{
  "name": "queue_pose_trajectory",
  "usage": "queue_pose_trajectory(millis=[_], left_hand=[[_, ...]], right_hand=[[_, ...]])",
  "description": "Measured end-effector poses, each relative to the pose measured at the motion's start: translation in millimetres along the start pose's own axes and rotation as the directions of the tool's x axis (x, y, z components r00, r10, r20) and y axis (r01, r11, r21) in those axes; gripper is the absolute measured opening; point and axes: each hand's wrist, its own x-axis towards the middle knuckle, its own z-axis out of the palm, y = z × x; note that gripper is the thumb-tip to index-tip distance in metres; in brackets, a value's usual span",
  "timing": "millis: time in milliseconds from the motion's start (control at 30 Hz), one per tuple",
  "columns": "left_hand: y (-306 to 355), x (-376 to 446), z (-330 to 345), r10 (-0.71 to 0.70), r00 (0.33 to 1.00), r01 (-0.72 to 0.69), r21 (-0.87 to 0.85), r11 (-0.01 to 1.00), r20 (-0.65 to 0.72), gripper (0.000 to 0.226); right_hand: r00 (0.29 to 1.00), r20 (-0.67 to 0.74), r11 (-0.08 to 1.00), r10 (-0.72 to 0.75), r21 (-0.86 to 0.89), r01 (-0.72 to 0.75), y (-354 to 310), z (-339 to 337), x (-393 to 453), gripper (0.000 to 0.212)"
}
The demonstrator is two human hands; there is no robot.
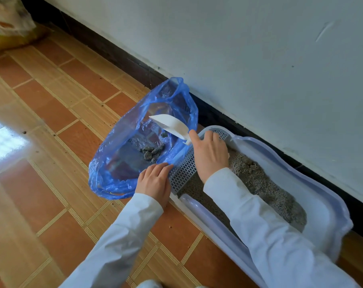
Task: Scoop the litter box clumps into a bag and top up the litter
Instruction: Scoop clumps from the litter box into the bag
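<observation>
I see a yellow sack [9,23] far off; my left hand [154,181] pinches the bag [114,154] rim, my right hand [210,152] grips the scoop [172,125] over it.

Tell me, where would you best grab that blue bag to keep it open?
Pinch the blue bag at its near rim, from the litter box side, where the left hand grips it. The film is limp; lifting the rim keeps the mouth wide under the scoop.

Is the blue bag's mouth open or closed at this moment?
Open. The blue bag gapes wide, clumps visible inside; the left hand holds its rim while the right hand tips the scoop over it.
</observation>
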Motion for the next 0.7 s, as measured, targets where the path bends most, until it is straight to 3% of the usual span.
queue_pose_trajectory(millis=[133,200,300,433,567,700], left_hand=[[1.4,-0.8,-1.4,0.008,1.0,-0.008,0.012,1.0,-0.001,0.043],[1.2,-0.4,-1.6,0.006,1.0,-0.006,0.009,1.0,0.0,0.044],[1.0,-0.6,-0.3,0.012,1.0,-0.012,-0.002,1.0,-0.003,0.044],[3.4,2.6,1.4,0.04,0.998,-0.042,-0.05,0.998,-0.054,0.04],[12.3,10.5,0.5,0.156,0.986,-0.162,-0.105,0.981,-0.064,0.044],[22.7,19.5,6.1,0.252,0.966,-0.259,-0.135,0.957,-0.064,0.041]], right_hand=[[0.994,-0.107,0.997,-0.02,-0.083,0.011,0.5,2.0,2.7,0.044],[0.998,-0.066,0.999,-0.018,-0.047,0.015,3.4,-2.0,3.1,0.043],[0.998,0.054,0.98,0.036,0.196,-0.046,13.6,-9.0,0.1,0.035],[0.953,0.227,0.788,0.2,0.541,-0.294,35.5,-17.0,-26.1,0.014],[0.838,0.433,0.574,0.332,0.612,-0.544,72.8,-16.9,-74.9,0.017],[0.629,0.633,0.426,0.451,0.467,-0.775,111.2,-15.8,-129.2,0.02]])
